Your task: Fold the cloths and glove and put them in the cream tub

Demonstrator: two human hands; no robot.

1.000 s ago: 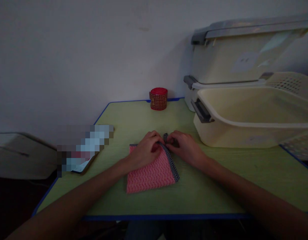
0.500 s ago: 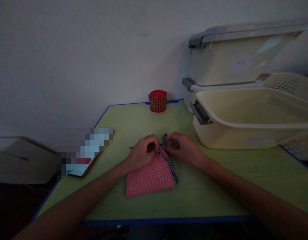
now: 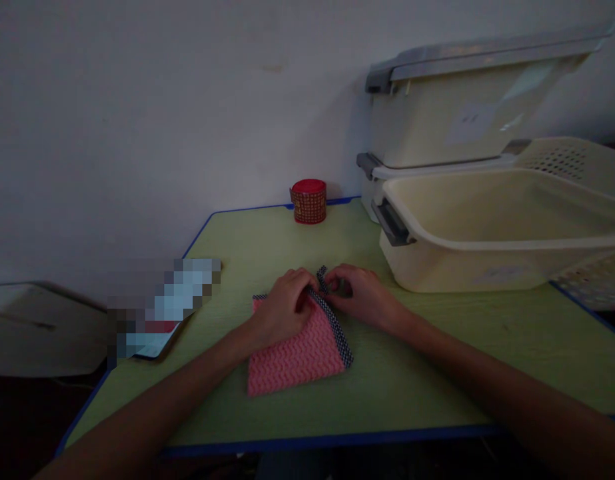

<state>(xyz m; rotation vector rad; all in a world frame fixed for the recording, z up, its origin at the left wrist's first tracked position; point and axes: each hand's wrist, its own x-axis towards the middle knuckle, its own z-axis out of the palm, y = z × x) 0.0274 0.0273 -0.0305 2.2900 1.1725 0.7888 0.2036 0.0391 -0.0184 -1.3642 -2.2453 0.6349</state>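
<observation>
A pink wavy-textured cloth (image 3: 297, 363) with black-and-white checked edging lies folded in front of me on the green table. My left hand (image 3: 290, 300) rests over its upper part, fingers curled and closed on the edging near the top corner. Close beside it, my right hand (image 3: 360, 293) pinches the cloth at that same corner, thumb and fingertips together. A short end of the checked edging (image 3: 322, 277) stands up between the two hands. My fingers hide part of the corner.
A red patterned roll (image 3: 310, 203) stands at the table's back edge. To the right sits a cream basket (image 3: 462, 270), with lidded storage boxes (image 3: 437, 127) stacked behind it. A phone-like device (image 3: 177, 303), partly pixelated, lies at the left. The table (image 3: 437, 387) has blue edges.
My left hand has closed in a little over the edging, and my fingers at the corner have shifted slightly. The whole view has moved a little; the cloth stays in place.
</observation>
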